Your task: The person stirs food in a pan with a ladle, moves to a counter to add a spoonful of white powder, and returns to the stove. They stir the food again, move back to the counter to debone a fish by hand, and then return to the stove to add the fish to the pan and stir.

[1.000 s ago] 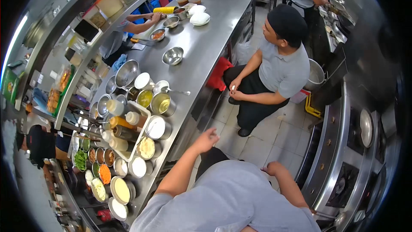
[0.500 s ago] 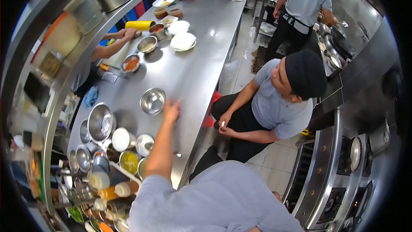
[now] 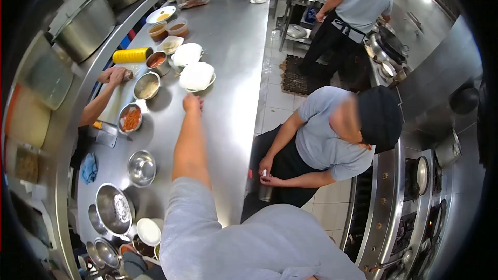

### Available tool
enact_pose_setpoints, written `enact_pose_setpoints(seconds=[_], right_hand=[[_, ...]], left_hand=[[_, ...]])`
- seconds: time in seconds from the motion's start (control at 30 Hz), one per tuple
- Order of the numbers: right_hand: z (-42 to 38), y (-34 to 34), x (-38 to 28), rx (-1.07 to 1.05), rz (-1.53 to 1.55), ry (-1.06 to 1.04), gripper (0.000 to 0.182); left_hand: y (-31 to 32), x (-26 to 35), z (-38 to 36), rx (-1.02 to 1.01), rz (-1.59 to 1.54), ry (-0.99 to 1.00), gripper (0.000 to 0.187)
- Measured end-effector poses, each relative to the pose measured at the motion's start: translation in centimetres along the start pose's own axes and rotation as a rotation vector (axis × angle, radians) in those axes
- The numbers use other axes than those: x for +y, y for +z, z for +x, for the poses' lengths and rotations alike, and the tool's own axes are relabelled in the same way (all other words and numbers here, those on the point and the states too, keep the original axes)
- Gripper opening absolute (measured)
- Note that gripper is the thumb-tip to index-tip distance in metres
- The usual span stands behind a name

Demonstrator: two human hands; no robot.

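Observation:
My left hand (image 3: 192, 103) stretches far out over the long steel counter (image 3: 231, 57), fingers loosely apart and holding nothing. It sits just short of a stack of white plates (image 3: 197, 76). A second white plate stack (image 3: 187, 54) lies beyond. Left of the hand stand a steel bowl with pale contents (image 3: 147, 86) and a bowl of orange shreds (image 3: 130, 119). An empty steel bowl (image 3: 141, 167) rests beside my forearm. My right hand is out of view.
A person in a grey shirt and black cap (image 3: 332, 137) sits to my right in the aisle. Another person (image 3: 353, 5) works at the stove line. Someone's hand (image 3: 115, 75) reaches from behind the counter near a yellow roll (image 3: 133, 55). Burners (image 3: 415, 176) line the right.
My left arm has swept forward along the counter, from near the small empty steel bowl to beside the white plates. My view has advanced with it.

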State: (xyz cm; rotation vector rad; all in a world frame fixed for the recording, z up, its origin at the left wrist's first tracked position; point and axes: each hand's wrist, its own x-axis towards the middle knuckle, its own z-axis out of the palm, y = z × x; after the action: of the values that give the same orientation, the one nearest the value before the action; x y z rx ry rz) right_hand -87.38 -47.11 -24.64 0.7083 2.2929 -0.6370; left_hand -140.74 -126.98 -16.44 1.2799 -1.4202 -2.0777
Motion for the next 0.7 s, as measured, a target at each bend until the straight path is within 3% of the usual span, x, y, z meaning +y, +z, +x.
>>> enact_pose_setpoints(seconds=[0.07,0.17,0.3,0.4,0.53,0.7], right_hand=[[-0.1,-0.7,-0.4,0.032,-0.036,0.009,0.045],[-2.7,-3.4,-4.3,-0.002,-0.039,-0.013,0.047],[-0.5,-0.4,-3.0,0.008,-0.054,-0.073,0.048],[2.5,1.8,-1.2,-0.026,0.054,-0.051,0.051],[6.1,2.6,-0.5,-0.105,-0.016,-0.092,0.052],[10.6,3.4,1.8,-0.196,-0.135,-0.170,0.053]], left_hand=[[0.9,1.3,0.6,0.007,-0.060,-0.022,0.044],[0.9,2.3,0.8,-0.029,0.091,0.011,0.038],[0.5,3.7,-1.5,-0.035,0.336,0.141,0.030],[-1.2,3.5,-3.7,-0.005,0.376,0.100,0.027],[-6.2,1.2,-7.5,-0.015,0.448,0.029,0.029],[-15.0,-4.1,-13.6,-0.054,0.622,0.205,0.032]])
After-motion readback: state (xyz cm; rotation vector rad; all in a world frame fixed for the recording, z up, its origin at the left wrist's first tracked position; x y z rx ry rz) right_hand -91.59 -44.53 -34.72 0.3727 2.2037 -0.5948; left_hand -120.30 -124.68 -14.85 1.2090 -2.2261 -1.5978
